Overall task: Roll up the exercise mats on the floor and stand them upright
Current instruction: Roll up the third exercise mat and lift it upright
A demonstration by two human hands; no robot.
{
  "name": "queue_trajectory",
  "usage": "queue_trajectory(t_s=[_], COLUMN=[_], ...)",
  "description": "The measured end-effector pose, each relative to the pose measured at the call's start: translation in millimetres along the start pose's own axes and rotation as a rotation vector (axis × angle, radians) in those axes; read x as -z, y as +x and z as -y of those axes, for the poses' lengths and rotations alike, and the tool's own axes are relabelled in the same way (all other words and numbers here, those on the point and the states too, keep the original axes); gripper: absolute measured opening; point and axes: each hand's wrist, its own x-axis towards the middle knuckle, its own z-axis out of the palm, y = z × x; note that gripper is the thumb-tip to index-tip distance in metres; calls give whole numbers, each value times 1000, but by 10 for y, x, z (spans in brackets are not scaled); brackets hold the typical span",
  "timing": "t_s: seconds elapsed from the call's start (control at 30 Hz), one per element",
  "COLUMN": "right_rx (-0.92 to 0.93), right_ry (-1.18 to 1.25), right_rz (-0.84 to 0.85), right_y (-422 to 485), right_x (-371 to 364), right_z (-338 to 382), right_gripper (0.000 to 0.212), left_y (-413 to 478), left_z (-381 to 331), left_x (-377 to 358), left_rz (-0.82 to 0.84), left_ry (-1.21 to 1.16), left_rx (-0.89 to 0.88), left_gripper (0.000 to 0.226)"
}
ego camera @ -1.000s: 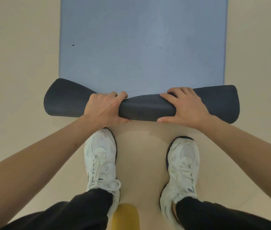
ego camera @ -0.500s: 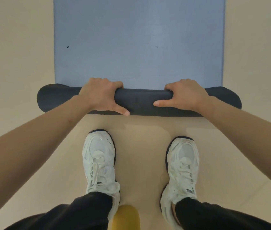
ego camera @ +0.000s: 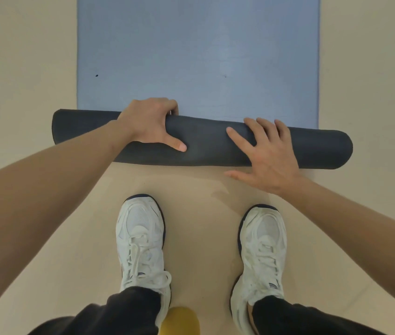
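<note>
On a beige floor (ego camera: 22,68), a blue mat's dark roll (ego camera: 206,141) is gripped by the left hand (ego camera: 150,124); the right hand (ego camera: 271,155) is laid flat, fingers spread.

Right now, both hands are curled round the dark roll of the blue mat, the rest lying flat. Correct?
Not quite. Only the left hand is curled round the dark roll; the right hand rests on it open and flat, as the head view shows. The rest of the blue mat does lie flat.
</note>
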Motion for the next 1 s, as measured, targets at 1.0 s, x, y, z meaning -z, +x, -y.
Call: queue_trajectory(t_s=[1.0], right_rx=[-99], right_ry=[-11], right_rz=[-17], right_y=[821], right_x=[177], right_z=[-380], right_gripper=[106], left_y=[198], left_z=[131], left_x=[446], left_rz=[-148], left_ry=[52], left_rx=[-33], left_gripper=[69])
